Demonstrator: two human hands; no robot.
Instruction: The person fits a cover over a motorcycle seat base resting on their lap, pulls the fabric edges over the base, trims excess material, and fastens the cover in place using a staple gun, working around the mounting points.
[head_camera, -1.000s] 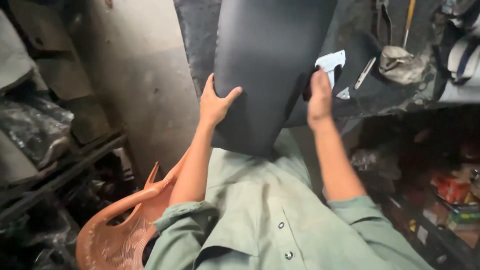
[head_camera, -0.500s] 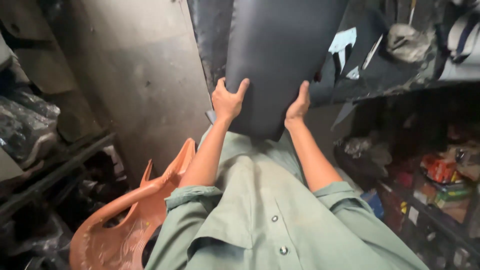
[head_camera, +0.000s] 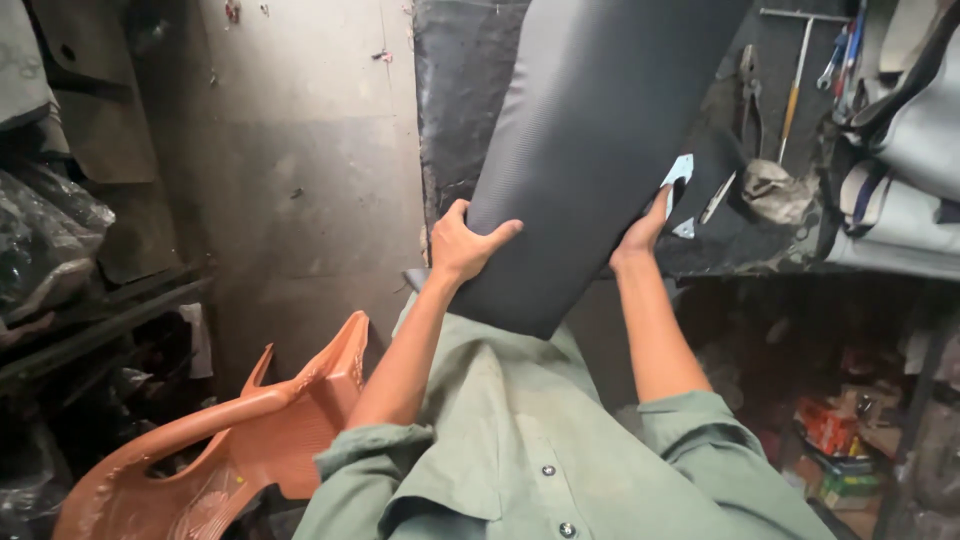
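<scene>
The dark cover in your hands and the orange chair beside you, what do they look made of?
Dark cover: probably vinyl or faux leather, matte, with a fine grain and a soft sheen. Both hands, left and right, grip its edges. Orange chair: moulded plastic, smooth, slightly glossy, with cracked, jagged edges.

My hands are boxed in at centre frame by the big dark cushion (head_camera: 600, 150), which fills the middle top. At right, a cluttered bench (head_camera: 740, 250) with hanging tools (head_camera: 795, 85) blocks the way; lower left, an orange chair (head_camera: 250, 440) crowds me. I see open room only left of centre, along the bare wall (head_camera: 300, 180)
</scene>
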